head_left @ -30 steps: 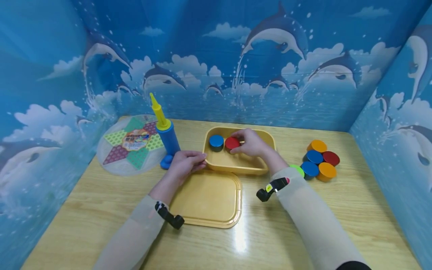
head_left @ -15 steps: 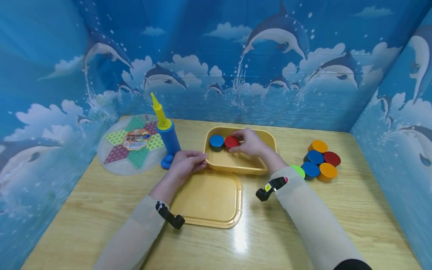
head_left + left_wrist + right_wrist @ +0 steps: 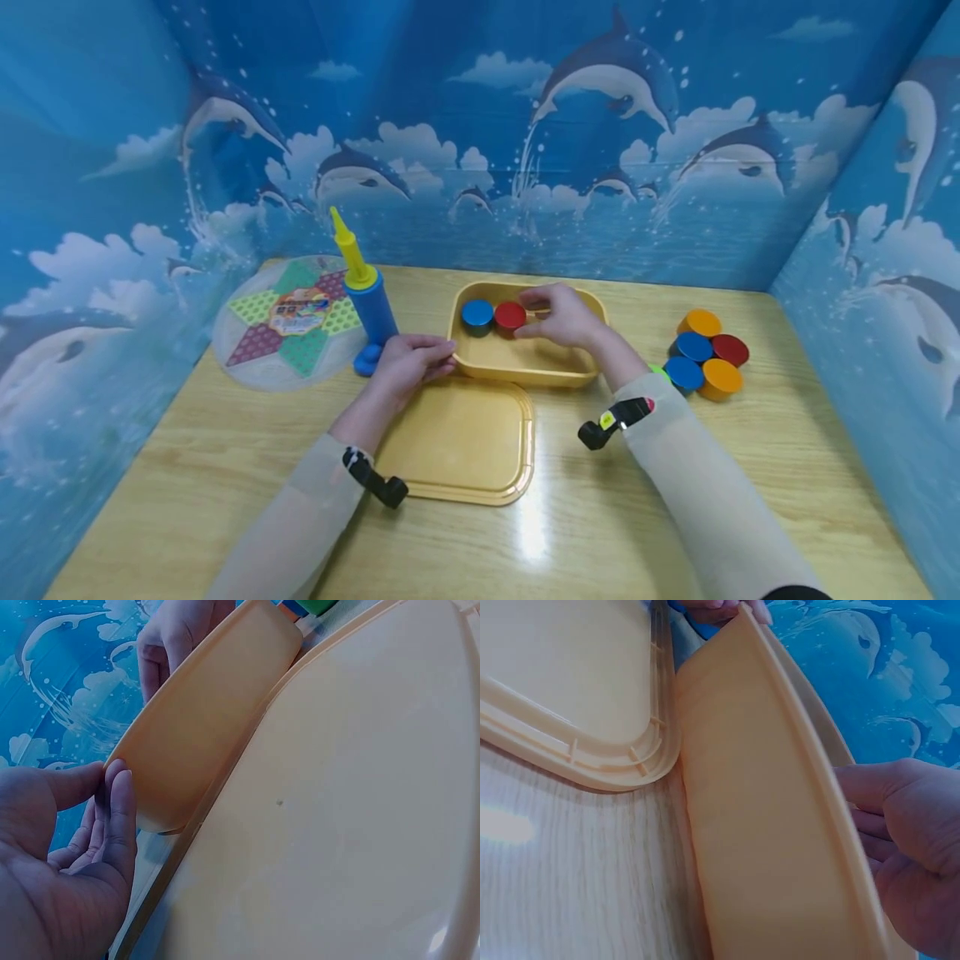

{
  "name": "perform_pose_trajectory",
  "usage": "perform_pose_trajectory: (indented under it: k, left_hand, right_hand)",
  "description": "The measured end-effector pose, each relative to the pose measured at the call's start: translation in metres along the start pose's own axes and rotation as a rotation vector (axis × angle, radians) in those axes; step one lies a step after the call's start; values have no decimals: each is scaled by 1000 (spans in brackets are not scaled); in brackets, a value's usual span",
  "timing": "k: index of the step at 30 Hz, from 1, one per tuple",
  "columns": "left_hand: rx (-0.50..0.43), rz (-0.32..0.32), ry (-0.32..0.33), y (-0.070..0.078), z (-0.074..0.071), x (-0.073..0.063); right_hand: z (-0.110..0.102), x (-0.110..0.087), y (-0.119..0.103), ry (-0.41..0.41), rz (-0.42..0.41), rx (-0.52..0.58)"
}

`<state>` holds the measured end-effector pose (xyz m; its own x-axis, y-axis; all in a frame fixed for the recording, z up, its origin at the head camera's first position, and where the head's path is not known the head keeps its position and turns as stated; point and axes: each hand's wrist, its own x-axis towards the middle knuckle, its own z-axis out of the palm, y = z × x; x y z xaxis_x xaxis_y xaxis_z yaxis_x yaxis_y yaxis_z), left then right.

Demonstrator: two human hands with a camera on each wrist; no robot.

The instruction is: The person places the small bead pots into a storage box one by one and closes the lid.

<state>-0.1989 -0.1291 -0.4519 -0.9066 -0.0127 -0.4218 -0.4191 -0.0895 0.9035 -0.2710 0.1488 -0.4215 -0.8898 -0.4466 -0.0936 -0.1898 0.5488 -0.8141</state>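
My left hand (image 3: 408, 365) pinches the left front rim of a yellow plastic box (image 3: 525, 377) between thumb and fingers, also plain in the left wrist view. Inside the box, a blue round piece (image 3: 477, 317) and a red round piece (image 3: 510, 319) stand side by side at the left. Just right of the red piece, my right hand (image 3: 566, 318) hovers inside the box, thumb and fingers spread apart with nothing seen between them. The box wall hides its fingertips in the right wrist view. A flat yellow lid (image 3: 461, 442) lies in front of the box.
Several orange, blue and red round pieces (image 3: 708, 350) cluster right of the box, with a green piece (image 3: 659, 372) partly behind my right sleeve. A blue and yellow hand pump (image 3: 371, 308) stands left, beside a round star-patterned board (image 3: 288, 321). Dolphin-printed cloth (image 3: 480, 125) walls the table.
My right hand has let go of the red piece and drawn slightly right of it. The red piece stays beside the blue one. My left hand keeps its hold on the rim.
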Motion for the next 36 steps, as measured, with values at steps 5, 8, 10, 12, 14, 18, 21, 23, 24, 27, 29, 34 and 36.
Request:
perform_pose_trajectory:
  k: [5,8,10,12,14,18,21,23,24,27,29,34,36]
  left_hand:
    - [0,-2,-5,0,-1,0]
    - [4,-7,-1,0,-1,0]
    - [8,-11,5,0,-1,0]
    - [10,-16,9,1,-1,0]
    - [14,-22,14,1,0,1]
    - [17,-26,13,1,0,1]
    - [16,-25,10,1,1,1]
    - [15,-22,7,1,1,0]
    - [13,-20,6,1,1,0]
    - [9,-18,7,1,1,0]
    - [10,-23,11,1,0,0]
    - [17,-35,19,1,1,1]
    - [22,-36,21,1,1,1]
  right_hand:
    - [-9,-12,-3,1,-27,16]
    - [-14,-20,-5,4,-39,-3]
    - [-17,-26,-9,4,-44,-14]
    - [-20,-33,-11,2,-52,-20]
    - [-23,-39,-14,1,-60,-23]
    - [-28,-52,-18,5,-72,-29]
    - [-33,-63,-20,10,-76,-32]
    - [-36,-69,-21,14,-79,-35]
    - [-38,-72,-21,16,-80,-37]
    - [-42,-81,-19,25,-84,-45]
    - [-46,-87,-17,35,-88,-48]
    - [-54,-105,-13,72,-73,-30]
    - [-57,-113,-11,90,-63,-26]
